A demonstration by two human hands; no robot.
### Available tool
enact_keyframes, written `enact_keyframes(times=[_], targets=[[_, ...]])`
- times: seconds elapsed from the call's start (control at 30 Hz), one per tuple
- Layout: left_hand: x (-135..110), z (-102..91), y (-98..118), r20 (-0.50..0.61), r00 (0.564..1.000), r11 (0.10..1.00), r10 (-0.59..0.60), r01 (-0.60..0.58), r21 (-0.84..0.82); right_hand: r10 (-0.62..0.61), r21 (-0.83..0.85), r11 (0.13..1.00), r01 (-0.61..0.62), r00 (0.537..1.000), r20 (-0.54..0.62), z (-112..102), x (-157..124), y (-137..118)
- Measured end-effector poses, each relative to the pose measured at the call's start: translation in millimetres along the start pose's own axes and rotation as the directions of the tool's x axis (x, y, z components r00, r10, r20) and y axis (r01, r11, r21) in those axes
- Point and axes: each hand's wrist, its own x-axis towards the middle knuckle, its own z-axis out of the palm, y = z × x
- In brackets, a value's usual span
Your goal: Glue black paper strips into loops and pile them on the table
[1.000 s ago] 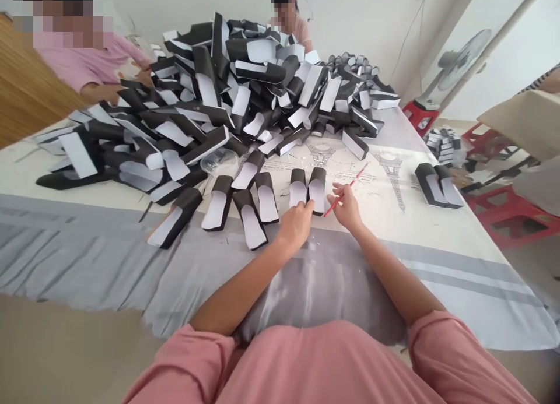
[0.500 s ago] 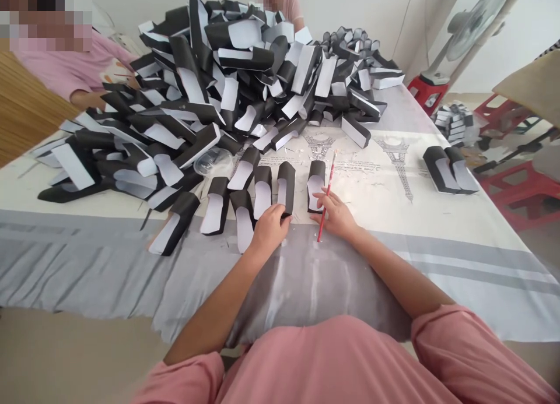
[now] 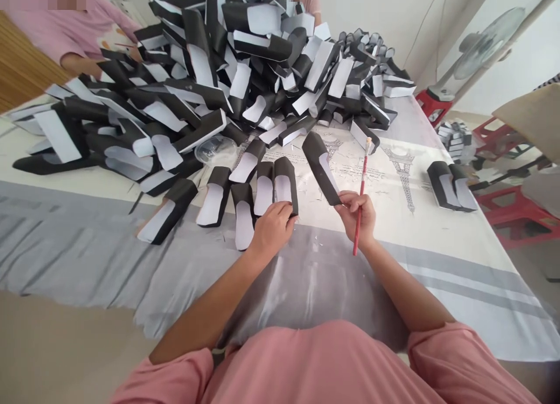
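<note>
Left hand (image 3: 273,232) curled shut on a black paper cutout (image 3: 285,185); right fingers (image 3: 350,201) pinching another cutout (image 3: 321,168) and a red pencil (image 3: 361,194); tiny script (image 3: 359,172) unreadable beside the Eiffel Tower print (image 3: 397,174).

**Our bench (image 3: 475,299), heaped with black-and-white pieces (image 3: 205,83)**

We have a sheet (image 3: 79,246) over the bench, printed with Eiffel towers (image 3: 400,176) and grey stripes, its near edge hanging down in folds. The big heap fills the far left of the bench, with a looser row of pieces (image 3: 265,195) along its near side. A pair of pieces (image 3: 450,187) lies well apart on the right. A clear plastic item (image 3: 214,150) sits against the heap, and paper scraps (image 3: 317,246) dot the sheet near the row.
</note>
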Motion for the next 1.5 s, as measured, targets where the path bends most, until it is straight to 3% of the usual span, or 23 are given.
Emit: enact_keyframes(times=[0.33, 0.53, 0.63, 0.77, 0.83, 0.9, 0.97, 1.1, 1.2, 1.33, 1.43, 1.5], targets=[[-2, 7.6, -8, -0.185, 0.976, 0.987, 0.117, -0.136, -0.09, 0.015, -0.049, 0.999, -0.014, 1.0, 0.016, -1, -1, 6], [-2, 10.4, -10, -0.207, 0.967, 0.977, 0.146, -0.174, -0.121, -0.046, -0.168, 0.984, 0.054, 0.998, 0.052, -1, -3, 11], [-1, 12.6, -14, -0.18, 0.971, 0.969, 0.156, -0.186, -0.162, -0.096, -0.319, 0.936, 0.148, 0.98, 0.174, -4, -4, 17], [1, 17.5, -20, -0.162, 0.971, 0.951, 0.176, -0.21, -0.226, -0.071, -0.49, 0.813, 0.315, 0.889, 0.453, -7, -5, 19], [1, 19.5, -22, -0.167, 0.968, 0.944, 0.186, -0.223, -0.243, -0.088, -0.511, 0.777, 0.367, 0.868, 0.49, -8, -4, 15], [1, 20.5, -22, -0.174, 0.966, 0.94, 0.189, -0.23, -0.252, -0.144, -0.494, 0.788, 0.367, 0.89, 0.432, -8, -2, 6], [1, 20.4, -22, -0.18, 0.966, 0.941, 0.183, -0.225, -0.251, -0.151, -0.458, 0.84, 0.291, 0.936, 0.317, -10, 2, -4], [3, 17.3, -22, -0.174, 0.97, 0.947, 0.169, -0.209, -0.243, 0.003, -0.296, 0.955, 0.016, 0.998, 0.065, -14, 11, -21], [4, 13.0, -23, -0.145, 0.978, 0.959, 0.153, -0.182, -0.219, 0.142, -0.138, 0.98, -0.143, 0.99, -0.02, -15, 20, -29], [5, 6.9, -23, -0.066, 0.986, 0.975, 0.151, -0.159, -0.156, 0.26, -0.069, 0.962, -0.265, 0.962, -0.08, -12, 26, -34], [6, 4.6, -21, 0.014, 0.988, 0.985, 0.155, -0.154, -0.073, 0.347, 0.021, 0.936, -0.351, 0.915, -0.206, -9, 26, -31], [8, 4.9, -18, 0.059, 0.985, 0.986, 0.165, -0.164, -0.015, 0.424, 0.135, 0.905, -0.404, 0.886, -0.19, -9, 26, -26]])
